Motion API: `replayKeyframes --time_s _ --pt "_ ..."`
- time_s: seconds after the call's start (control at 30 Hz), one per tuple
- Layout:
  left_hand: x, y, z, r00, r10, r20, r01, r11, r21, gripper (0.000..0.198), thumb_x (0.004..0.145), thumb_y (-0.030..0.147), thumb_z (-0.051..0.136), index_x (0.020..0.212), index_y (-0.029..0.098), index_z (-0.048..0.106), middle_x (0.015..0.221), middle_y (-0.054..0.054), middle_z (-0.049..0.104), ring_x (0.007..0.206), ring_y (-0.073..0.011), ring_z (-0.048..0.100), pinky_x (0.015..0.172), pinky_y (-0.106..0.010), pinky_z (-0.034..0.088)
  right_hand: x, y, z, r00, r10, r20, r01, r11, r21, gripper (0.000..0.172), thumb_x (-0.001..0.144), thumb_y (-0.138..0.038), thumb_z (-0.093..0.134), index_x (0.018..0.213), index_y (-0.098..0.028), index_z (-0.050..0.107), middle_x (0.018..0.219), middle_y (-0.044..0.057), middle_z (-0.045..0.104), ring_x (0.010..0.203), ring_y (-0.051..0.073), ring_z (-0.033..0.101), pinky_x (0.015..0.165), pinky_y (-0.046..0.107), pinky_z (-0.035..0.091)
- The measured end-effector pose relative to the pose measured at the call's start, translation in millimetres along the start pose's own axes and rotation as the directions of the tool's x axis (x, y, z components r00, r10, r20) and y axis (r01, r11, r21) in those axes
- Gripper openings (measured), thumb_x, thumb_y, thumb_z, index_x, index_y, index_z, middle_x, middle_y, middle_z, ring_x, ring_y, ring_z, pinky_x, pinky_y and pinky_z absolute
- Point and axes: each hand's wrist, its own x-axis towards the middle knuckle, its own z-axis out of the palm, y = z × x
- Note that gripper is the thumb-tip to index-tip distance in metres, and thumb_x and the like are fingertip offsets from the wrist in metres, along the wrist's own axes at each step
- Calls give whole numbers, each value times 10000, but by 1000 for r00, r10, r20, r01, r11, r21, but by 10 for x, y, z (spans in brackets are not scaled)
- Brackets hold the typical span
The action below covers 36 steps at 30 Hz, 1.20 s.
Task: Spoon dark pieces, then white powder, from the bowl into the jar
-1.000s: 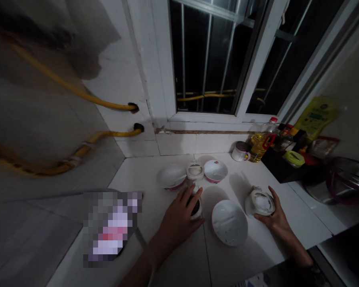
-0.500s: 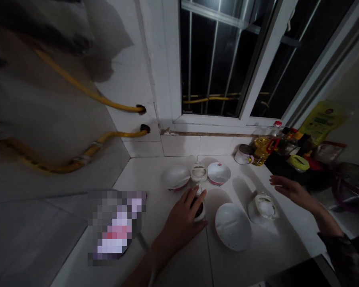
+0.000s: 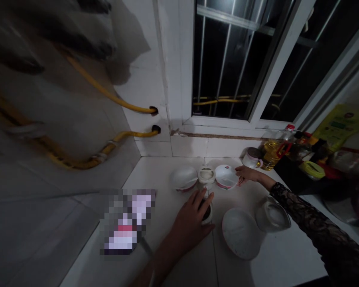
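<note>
My left hand rests on the white counter, its fingers curled round a small jar with dark contents. My right hand, in a dark lace sleeve, reaches to the back and touches the rim of a pink-rimmed white bowl. Beside that bowl stand a small white jar and another white bowl. Nearer me lie a large white bowl and a white container holding white powder.
An oil bottle, a mug and packets crowd a dark rack at the back right. Yellow hoses run along the tiled left wall. A barred window is behind. A blurred-out patch lies at the left.
My right hand let go of the powder container, lifted, and reached back to the pink-rimmed bowl. My left hand stayed on the dark jar. The view shifted left.
</note>
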Motion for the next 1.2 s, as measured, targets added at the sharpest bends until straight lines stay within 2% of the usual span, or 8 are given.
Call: replayKeyframes --time_s 0.2,0.33,0.47,0.7,0.9,1.03,1.13,1.2 --pt "3 -10 8 1000 3 7 -3 1000 8 865 743 385 766 1483 215 353 1494 -186 430 1330 -383 457 1005 -556 486 -44 133 -37 996 -42 -84 41 999 -16 20 707 -145 596 711 -163 586 480 -6 630 516 165 679 574 247 600" --pt "0 4 -6 1000 9 3 -9 1000 25 859 746 375 767 1481 202 356 1499 -189 425 1336 -387 447 1005 -548 489 -301 318 -292 986 -54 -157 60 998 33 133 697 -165 580 818 -148 632 559 -4 682 525 153 676 549 239 593" --pt "-8 -15 14 1000 25 -18 -24 999 46 875 725 371 790 1471 182 375 1480 -198 443 1318 -394 461 998 -541 498 -570 580 -551 971 33 -235 -21 998 55 182 686 -158 580 852 -138 650 594 15 706 540 150 689 564 234 596" --pt "-2 -33 25 999 47 -24 -45 997 66 826 748 377 767 1458 163 401 1457 -197 467 1303 -383 471 993 -523 508 -761 910 -676 954 96 -285 -82 995 62 158 727 -160 591 868 -139 661 559 29 694 523 157 690 555 226 596" --pt "-4 -37 32 998 47 -37 -44 997 64 794 778 374 729 1467 172 390 1463 -185 467 1295 -367 482 997 -527 504 -803 954 -645 953 101 -286 -82 994 75 196 764 -181 598 942 -142 673 568 31 690 536 154 694 531 203 578" --pt "-4 -43 33 998 53 -43 -50 997 62 768 792 376 707 1466 183 394 1472 -181 456 1303 -369 476 989 -526 509 -858 966 -669 962 95 -257 -76 994 82 223 795 -287 661 967 -145 666 632 62 716 599 165 708 565 218 579" --pt "-6 -44 33 996 64 -55 -61 996 60 753 797 370 701 1461 178 402 1479 -187 447 1304 -372 476 986 -529 511 -881 930 -780 971 85 -225 -86 996 6 281 800 -383 687 943 -141 669 739 97 739 678 185 716 583 249 579" --pt "-9 -45 35 996 74 -55 -71 995 66 753 789 359 712 1451 157 413 1470 -199 455 1299 -378 478 978 -527 517 -866 841 -876 957 41 -286 -76 991 -109 306 801 -413 686 950 -146 675 821 104 741 695 188 706 570 261 566"
